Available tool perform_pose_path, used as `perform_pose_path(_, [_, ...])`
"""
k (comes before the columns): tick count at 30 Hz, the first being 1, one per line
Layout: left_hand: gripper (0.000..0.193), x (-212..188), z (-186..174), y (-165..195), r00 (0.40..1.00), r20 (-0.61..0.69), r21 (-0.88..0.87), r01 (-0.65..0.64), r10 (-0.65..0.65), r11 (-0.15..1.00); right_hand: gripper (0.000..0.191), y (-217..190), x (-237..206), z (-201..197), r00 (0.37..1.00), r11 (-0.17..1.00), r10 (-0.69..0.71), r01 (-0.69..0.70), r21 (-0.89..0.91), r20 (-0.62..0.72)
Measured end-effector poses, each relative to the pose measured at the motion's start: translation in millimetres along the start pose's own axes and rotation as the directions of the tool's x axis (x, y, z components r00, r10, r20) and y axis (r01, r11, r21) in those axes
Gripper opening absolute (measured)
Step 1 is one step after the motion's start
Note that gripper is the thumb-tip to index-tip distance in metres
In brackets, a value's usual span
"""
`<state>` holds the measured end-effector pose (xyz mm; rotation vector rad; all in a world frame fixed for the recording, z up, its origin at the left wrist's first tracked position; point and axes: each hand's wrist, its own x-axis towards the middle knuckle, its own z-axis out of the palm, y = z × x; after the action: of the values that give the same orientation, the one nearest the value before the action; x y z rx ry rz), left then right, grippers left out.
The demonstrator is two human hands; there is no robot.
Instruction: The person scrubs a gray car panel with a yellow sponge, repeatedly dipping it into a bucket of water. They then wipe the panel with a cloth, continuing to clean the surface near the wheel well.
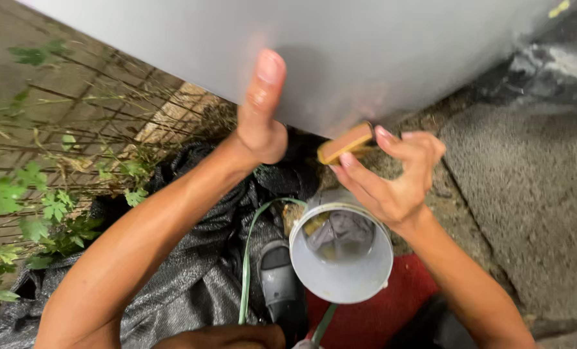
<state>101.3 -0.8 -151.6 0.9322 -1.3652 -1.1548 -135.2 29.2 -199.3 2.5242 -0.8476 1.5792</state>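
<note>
Pinched between the thumb and fingertips of the right hand (398, 178), the small tan rectangular block (346, 142), which looks like a sanding or rubbing pad with a darker top edge, sits tilted against the lower edge of the large smooth grey panel (366, 52). It seems light and fairly stiff, small enough for a fingertip grip on its long sides, which is just how the right fingers (359, 169) close on it, with the far end left free to meet the panel. The left hand (259, 123) is mostly hidden behind its wrist; only the thumb stands up against the panel, so whether it is curled on anything I cannot tell. Below the block a white plastic bucket (340, 274) stands open-mouthed, with crumpled grey cloth inside. Beside it lie a thin green strap (246, 258), a grey sandal (280, 284) and black woven mesh sheeting (191, 271). Leafy green weeds (17, 194) fill the left side; rough grey concrete ground (527, 194) lies to the right.
</note>
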Motion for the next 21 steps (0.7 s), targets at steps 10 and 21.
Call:
perform_pose_path(10, [0.059, -4, -16, -26, 0.979, 0.123, 0.446, -0.200, 0.162, 0.872, 0.043, 5, -7, -4, 1.000, 1.000, -0.005, 0.006, -0.030, 0.030])
perform_pose_path(21, [0.061, -3, -7, 20, 0.973, 0.213, -0.176, 0.123, -0.084, 0.977, 0.043, -6, 19, 9, 0.995, 0.996, -0.086, 0.087, 0.021, -0.047])
